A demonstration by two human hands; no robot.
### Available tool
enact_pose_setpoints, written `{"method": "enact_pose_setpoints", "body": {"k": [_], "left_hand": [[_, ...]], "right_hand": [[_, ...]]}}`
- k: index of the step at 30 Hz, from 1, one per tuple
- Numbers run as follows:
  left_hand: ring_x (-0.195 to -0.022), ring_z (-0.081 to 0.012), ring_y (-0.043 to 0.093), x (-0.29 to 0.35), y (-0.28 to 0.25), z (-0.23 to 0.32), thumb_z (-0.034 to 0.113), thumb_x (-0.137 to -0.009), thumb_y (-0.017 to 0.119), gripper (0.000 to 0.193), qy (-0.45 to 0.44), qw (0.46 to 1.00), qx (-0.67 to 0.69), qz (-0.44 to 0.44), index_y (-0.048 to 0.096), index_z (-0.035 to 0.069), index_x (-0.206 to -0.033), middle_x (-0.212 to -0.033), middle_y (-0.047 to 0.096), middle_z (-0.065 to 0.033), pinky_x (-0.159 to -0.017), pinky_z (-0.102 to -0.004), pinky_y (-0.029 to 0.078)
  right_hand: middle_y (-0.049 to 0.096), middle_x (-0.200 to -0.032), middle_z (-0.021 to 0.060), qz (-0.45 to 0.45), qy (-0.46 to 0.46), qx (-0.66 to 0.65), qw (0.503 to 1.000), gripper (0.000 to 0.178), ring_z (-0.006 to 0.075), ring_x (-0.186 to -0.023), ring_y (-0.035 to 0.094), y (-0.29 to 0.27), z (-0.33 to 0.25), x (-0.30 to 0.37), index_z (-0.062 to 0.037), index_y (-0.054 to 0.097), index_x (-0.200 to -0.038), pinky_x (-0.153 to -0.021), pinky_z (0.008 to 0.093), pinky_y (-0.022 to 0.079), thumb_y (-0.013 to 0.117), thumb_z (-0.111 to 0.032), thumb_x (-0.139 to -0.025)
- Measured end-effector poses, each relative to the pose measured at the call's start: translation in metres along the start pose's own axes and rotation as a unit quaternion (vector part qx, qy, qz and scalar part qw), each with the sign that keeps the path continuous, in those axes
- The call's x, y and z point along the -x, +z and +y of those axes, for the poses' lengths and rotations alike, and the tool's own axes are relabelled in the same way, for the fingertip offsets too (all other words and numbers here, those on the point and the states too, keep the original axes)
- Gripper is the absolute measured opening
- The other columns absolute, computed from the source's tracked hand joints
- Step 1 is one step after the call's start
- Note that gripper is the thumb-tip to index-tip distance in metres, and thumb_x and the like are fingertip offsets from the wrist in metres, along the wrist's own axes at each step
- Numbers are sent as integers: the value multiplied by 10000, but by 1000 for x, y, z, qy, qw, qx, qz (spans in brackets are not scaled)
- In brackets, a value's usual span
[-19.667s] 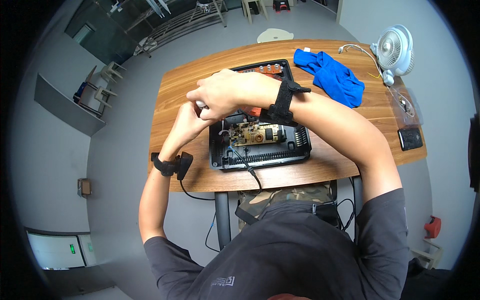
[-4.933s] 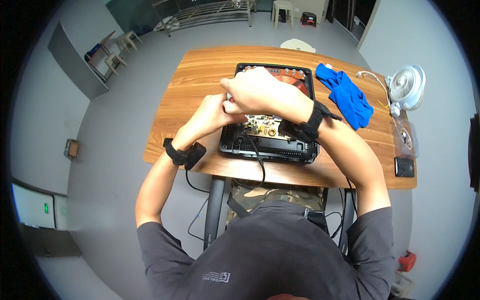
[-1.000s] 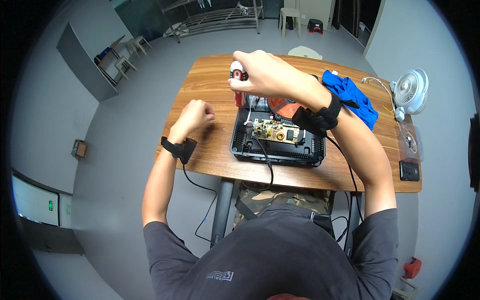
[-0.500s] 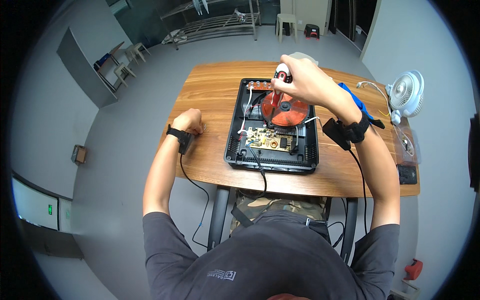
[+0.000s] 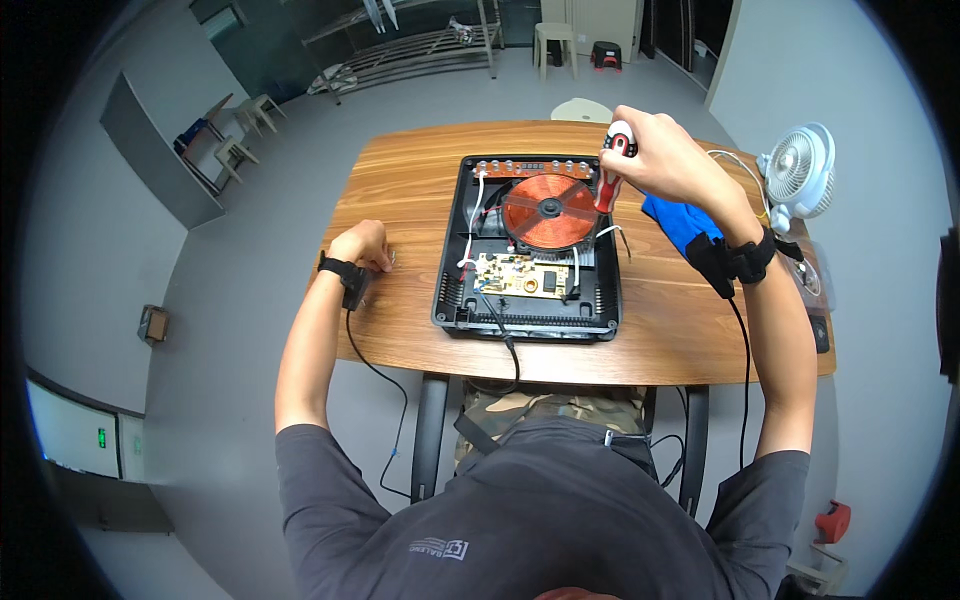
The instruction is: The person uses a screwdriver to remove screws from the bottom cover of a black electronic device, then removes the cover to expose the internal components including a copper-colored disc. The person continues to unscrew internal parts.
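My right hand (image 5: pixel 655 155) is wrapped round a screwdriver (image 5: pixel 609 185) with a red, white and black handle. It is held over the right edge of an opened induction cooker's black housing (image 5: pixel 455 290), beside the round copper coil (image 5: pixel 540 232); its tip I cannot make out. Below the coil in the housing is a tan circuit board (image 5: pixel 510 275), and a narrow orange board (image 5: pixel 520 169) runs along the far edge. Left of the housing, my left hand (image 5: pixel 360 243) rests on the table, fingers drawn together beside tiny shiny bits; what they hold is hidden.
The wooden table (image 5: pixel 400 180) also bears a blue cloth (image 5: pixel 680 222) and a white fan (image 5: pixel 800 172) at the right. A black cord (image 5: pixel 513 350) lies at the housing's near edge. Cables run from black straps on both wrists. Behind the table stand stools (image 5: pixel 555 45) and a metal rack.
My right hand and the screwdriver have moved right, from over the coil to the housing's right edge, uncovering the coil. The left hand stays by the shiny bits. The view has shifted slightly.
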State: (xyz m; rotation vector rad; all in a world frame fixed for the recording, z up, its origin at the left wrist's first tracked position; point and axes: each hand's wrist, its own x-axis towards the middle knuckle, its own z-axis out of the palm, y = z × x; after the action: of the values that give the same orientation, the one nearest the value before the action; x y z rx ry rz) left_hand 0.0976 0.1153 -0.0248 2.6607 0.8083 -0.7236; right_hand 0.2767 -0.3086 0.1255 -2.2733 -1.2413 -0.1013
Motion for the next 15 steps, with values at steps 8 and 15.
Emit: {"method": "enact_pose_setpoints", "body": {"k": [8, 15], "left_hand": [[-762, -210, 744, 4, -2, 1, 145, -734, 923, 255, 11, 999, -33, 11, 763, -3, -866, -838, 772, -120, -671, -335, 589], [-748, -213, 714, 7, 2, -5, 178, -694, 944, 287, 0, 1000, -15, 26, 749, 14, -827, -796, 748, -112, -661, -360, 563]], "right_hand": [[728, -844, 257, -95, 74, 153, 981, 463, 420, -835, 724, -6, 58, 15, 36, 707, -946, -799, 467, 577, 678, -407, -814], [753, -825, 190, -209, 136, 190, 950, 411, 334, -805, 731, 24, 124, 23, -45, 774, -787, -772, 422, 578, 639, -432, -824]]}}
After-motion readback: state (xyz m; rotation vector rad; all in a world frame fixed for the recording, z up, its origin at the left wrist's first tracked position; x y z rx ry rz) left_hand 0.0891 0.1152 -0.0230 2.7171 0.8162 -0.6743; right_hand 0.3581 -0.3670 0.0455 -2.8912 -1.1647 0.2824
